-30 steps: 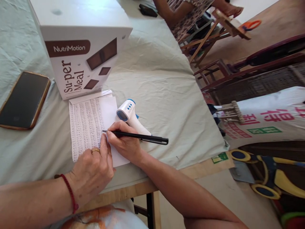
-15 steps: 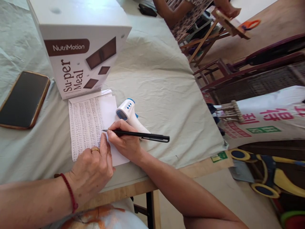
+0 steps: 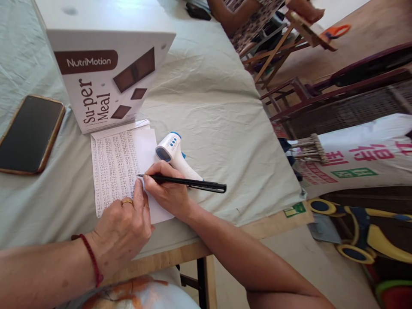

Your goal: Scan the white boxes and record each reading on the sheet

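My right hand (image 3: 167,189) grips a black pen (image 3: 193,183), its tip on a sheet of paper (image 3: 117,167) filled with columns of small handwritten figures. My left hand (image 3: 125,227) rests on the same paper, index finger stretched out right beside the pen tip, the other fingers partly curled; nothing shows in it. It wears a ring and a red cord bracelet. A white and blue infrared thermometer (image 3: 175,155) lies just beyond my right hand, its handle end partly hidden. At the paper's far edge stands a white NutriMotion box (image 3: 106,86).
A phone in a brown case (image 3: 32,133) lies to the left on the cloth-covered table (image 3: 209,107). A dark object (image 3: 198,11) sits at the far edge, near another person's arm (image 3: 234,17). Right of the table are a printed white sack (image 3: 360,159) and a yellow-blue item (image 3: 357,231).
The whole view has shifted slightly, so things sit a little further left. Both hands keep nearly the same place on the paper, the pen still at the written columns.
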### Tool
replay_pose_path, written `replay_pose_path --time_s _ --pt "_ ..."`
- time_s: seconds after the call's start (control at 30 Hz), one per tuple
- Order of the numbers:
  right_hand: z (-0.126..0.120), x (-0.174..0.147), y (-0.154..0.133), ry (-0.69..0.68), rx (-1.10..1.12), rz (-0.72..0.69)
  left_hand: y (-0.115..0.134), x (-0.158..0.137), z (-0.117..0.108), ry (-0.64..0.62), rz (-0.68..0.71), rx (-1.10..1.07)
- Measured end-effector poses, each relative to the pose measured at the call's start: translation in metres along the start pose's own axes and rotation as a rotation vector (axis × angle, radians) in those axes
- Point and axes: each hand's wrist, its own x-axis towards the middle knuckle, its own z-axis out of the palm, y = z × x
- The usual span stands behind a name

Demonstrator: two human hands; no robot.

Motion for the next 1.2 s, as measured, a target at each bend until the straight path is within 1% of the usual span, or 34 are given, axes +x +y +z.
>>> replay_pose_path --time_s 0.13,0.23,0.43,0.6,0.73,0.87,1.03,1.2 --pt "-0.0004 0.0002 0.0000 0.025 -0.005 -0.037 0.0001 -0.0004 0.0012 0.021 -0.009 -0.007" --pt "-0.0003 -0.0005 0.0012 0.015 -0.025 -0.032 0.0003 -0.0008 0.0009 0.015 -0.012 -0.019" --pt "-0.0001 -0.0007 0.0042 0.055 -0.030 -0.030 0.0007 -0.0007 -0.0004 0.015 -0.011 -0.021" --pt "-0.0006 0.0002 0.0024 0.029 -0.039 -0.051 0.0001 0.0005 0.0000 0.061 -0.015 0.008" --pt "-0.0011 0.0005 0.0013 0.023 -0.055 -0.034 -0.0005 0.0009 0.0001 0.098 -0.020 0.023" --pt "-0.0011 0.0003 0.0024 0.016 -0.034 -0.036 -0.0003 0.0001 -0.0005 0.102 -0.022 0.026" --pt "-0.0011 -0.0006 0.0046 0.062 -0.018 -0.031 0.0006 -0.0004 -0.0003 0.110 -0.015 0.014" --pt "-0.0014 -0.0011 0.0043 0.048 -0.044 -0.034 -0.0009 0.0002 0.0016 0.115 -0.018 -0.006"
